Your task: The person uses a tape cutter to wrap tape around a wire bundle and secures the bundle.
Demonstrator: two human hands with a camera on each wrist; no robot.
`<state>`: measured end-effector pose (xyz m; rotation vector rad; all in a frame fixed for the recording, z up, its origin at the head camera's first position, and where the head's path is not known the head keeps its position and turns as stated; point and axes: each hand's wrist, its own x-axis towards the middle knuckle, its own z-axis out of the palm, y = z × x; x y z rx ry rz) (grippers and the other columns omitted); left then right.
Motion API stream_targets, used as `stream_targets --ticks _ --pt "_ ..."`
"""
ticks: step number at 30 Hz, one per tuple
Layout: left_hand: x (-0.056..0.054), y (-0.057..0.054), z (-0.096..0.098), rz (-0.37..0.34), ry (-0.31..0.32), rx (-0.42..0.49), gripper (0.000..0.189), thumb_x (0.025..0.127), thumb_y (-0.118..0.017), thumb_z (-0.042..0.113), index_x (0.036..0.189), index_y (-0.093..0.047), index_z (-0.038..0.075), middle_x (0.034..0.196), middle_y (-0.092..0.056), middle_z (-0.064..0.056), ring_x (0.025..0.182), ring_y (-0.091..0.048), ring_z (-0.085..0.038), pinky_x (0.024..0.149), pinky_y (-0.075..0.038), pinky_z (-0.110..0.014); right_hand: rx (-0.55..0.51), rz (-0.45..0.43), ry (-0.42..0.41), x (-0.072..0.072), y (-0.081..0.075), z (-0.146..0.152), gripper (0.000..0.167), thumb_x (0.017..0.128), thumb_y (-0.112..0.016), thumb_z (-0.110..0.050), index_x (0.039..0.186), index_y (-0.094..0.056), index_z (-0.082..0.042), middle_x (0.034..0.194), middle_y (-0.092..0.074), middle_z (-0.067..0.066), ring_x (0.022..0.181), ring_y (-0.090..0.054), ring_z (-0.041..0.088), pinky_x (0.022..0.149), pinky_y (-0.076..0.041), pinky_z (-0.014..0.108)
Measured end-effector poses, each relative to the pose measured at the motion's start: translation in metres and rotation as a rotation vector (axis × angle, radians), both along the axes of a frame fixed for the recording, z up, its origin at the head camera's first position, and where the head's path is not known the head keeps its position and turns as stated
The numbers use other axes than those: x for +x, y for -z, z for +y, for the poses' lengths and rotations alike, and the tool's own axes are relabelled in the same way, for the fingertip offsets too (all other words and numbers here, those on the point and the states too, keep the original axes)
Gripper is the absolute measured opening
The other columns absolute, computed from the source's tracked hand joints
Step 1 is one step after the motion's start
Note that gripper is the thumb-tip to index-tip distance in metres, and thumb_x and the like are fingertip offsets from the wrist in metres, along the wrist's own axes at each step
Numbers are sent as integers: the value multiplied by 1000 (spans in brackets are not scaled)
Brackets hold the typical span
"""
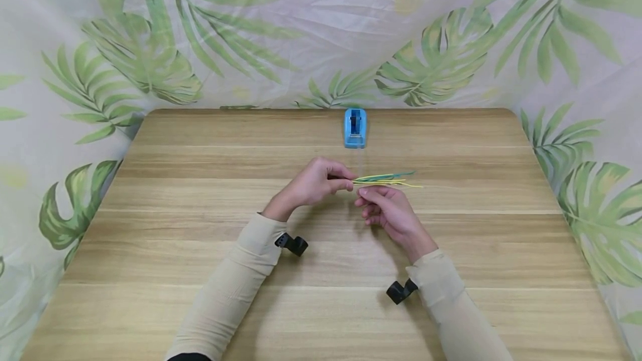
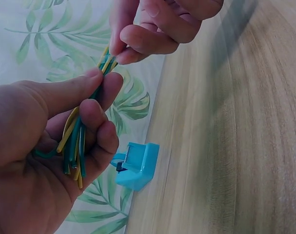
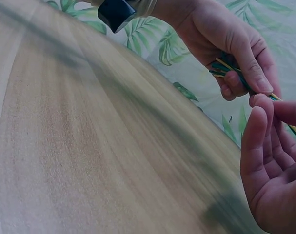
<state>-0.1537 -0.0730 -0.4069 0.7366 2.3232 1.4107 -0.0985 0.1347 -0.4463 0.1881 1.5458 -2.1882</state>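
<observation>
Blue dispenser (image 1: pixel 355 139) | table's far edge (image 1: pixel 441 116); left fingers (image 1: pixel 341 185) grip wires (image 2: pixel 74 142); right fingers (image 1: pixel 375 196): can't tell

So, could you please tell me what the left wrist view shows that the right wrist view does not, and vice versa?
Only the left wrist view shows the blue tape dispenser. Only the right wrist view shows the black wrist device and a bit of the left sleeve. Both show the left hand holding green and yellow strands, the right hand near it, the wooden table and the leaf-print cloth.
</observation>
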Motion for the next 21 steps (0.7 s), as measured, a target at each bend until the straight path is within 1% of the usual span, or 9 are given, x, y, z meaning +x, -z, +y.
stream_targets --ticks 6,11,17,21 --pt "-1 0 0 5 15 -1 13 92 -73 5 104 -77 3 90 -74 -2 61 -54 -12 56 -46 -25 8 -3 11 -4 5 0 15 100 -64 -12 109 -67 -1 81 -72 2 59 -61 12 53 -52 25" --pt "-1 0 0 0 27 -8 13 92 -73 5 105 -77 3 88 -73 -2 59 -53 -12 55 -46 -24 10 -14 22 -7 6 -1 15 99 -65 -12 110 -66 -2 82 -71 3 60 -61 12 53 -52 25" --pt "-2 2 0 0 29 -9 14 92 -73 5 105 -77 3 88 -73 -2 60 -53 -11 55 -45 -24 15 -29 26 -9 8 -2 20 98 -67 -13 113 -65 1 82 -71 3 61 -61 13 55 -53 26" --pt "-2 3 -1 3 26 -10 14 92 -73 5 105 -77 3 90 -74 -2 60 -54 -11 56 -47 -24 10 -36 26 -10 9 -3 18 98 -67 -12 111 -65 1 82 -70 4 61 -61 13 56 -53 27"
